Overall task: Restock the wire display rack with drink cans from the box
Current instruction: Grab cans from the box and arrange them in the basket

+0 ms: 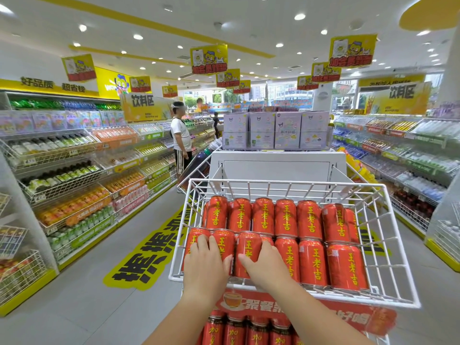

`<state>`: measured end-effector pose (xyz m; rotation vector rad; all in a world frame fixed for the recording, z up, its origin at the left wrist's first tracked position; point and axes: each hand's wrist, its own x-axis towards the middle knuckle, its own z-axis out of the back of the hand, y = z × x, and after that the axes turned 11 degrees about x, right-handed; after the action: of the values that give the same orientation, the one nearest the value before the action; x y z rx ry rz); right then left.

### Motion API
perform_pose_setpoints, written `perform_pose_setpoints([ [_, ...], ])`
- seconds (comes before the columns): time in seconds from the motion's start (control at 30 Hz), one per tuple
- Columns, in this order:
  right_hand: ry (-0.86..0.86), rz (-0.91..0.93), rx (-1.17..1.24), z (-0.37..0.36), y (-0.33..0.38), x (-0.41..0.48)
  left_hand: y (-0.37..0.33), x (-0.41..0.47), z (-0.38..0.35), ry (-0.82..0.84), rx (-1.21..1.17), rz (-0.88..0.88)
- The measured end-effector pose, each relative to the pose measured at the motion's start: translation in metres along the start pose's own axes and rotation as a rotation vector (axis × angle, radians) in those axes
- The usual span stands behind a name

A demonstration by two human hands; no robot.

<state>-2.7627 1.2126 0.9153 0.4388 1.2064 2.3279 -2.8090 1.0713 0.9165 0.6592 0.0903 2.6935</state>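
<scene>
Supermarket drinks aisle: two rows of red drink cans (312,263) fill the white wire rack (286,181) — L hand (206,260) lies flat on the two front-left cans, fingers slightly apart; R hand (267,266) rests on the next can, fingers loosely together, thumb out (neither clamps). Person (180,135) stands in bkgd, left.

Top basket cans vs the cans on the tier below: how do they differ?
Top-basket cans are red right up to the rim; lower-tier cans have a dark band on top. The left hand and right hand rest on top-basket cans; nothing touches lower-tier cans. The wire basket shows top-basket cans openly; the red sign strip partly hides lower-tier cans. Shared: red, yellow characters, set in rows.
</scene>
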Motion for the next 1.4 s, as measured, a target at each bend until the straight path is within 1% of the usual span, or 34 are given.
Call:
perform_pose_setpoints([
  [0.07,-0.007,0.005,-0.066,0.003,0.001,-0.004,0.003,-0.005,0.001,0.002,0.006,-0.005],
  [0.13,-0.03,0.056,-0.144,0.007,0.0,-0.011,0.007,-0.009,0.0,0.003,0.006,-0.018],
  [0.2,-0.06,0.147,-0.273,0.011,-0.001,-0.021,0.009,-0.014,0.005,0.018,0.011,-0.03],
  [0.3,-0.118,0.294,-0.454,0.016,-0.001,-0.036,0.013,-0.029,0.012,0.079,0.104,-0.101],
  [0.4,-0.096,0.347,-0.58,0.021,-0.001,-0.056,0.022,-0.047,0.021,0.053,0.097,-0.143],
  [0.47,-0.083,0.382,-0.647,0.025,-0.003,-0.072,0.028,-0.06,0.021,0.077,0.096,-0.186],
  [0.57,-0.083,0.442,-0.726,0.028,-0.004,-0.099,0.045,-0.081,0.028,0.057,0.096,-0.256],
  [0.73,-0.092,0.405,-0.753,0.023,-0.013,-0.145,0.076,-0.117,0.026,-0.023,0.091,-0.334],
  [0.93,-0.095,0.331,-0.833,0.003,-0.039,-0.199,0.093,-0.159,-0.001,0.002,0.074,-0.413],
  [1.17,0.028,0.243,-0.852,-0.024,-0.092,-0.241,0.09,-0.22,-0.044,0.141,0.029,-0.419],
  [1.4,0.188,0.194,-0.862,-0.067,-0.17,-0.26,0.086,-0.278,-0.111,0.316,0.102,-0.422],
])
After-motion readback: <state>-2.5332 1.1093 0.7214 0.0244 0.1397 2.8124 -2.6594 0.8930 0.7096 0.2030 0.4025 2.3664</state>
